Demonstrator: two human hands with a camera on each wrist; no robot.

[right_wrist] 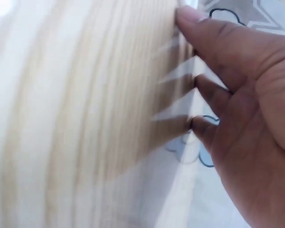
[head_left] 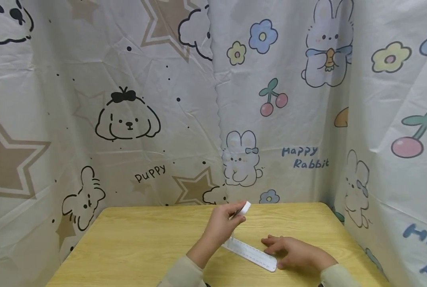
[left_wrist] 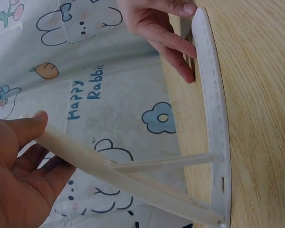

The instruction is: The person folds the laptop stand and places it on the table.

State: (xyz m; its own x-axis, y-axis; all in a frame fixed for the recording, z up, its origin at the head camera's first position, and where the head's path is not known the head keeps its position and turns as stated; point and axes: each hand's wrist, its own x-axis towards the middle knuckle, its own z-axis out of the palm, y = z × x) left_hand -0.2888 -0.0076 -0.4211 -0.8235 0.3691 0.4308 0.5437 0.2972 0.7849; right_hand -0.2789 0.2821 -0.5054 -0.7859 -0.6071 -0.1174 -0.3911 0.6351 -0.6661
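A white hinged stand has a long flat base (head_left: 250, 255) with slots and small marks, lying along the wooden table. Its raised arm (left_wrist: 133, 185) slants up from one end of the base, and a thin strut (left_wrist: 166, 162) links the two. My left hand (head_left: 220, 223) pinches the upper end of the raised arm between thumb and fingers. By the other end of the base is my right hand (head_left: 294, 252), fingers spread and tips down at the table. Its thumb (left_wrist: 189, 8) is at the base's end; whether it touches is unclear.
The pale wooden table (head_left: 145, 239) extends under both hands. Behind and at the sides hang cream curtains (head_left: 191, 131) printed with puppies, rabbits, stars and cherries, close to the table's far edge. The right wrist view is partly blurred.
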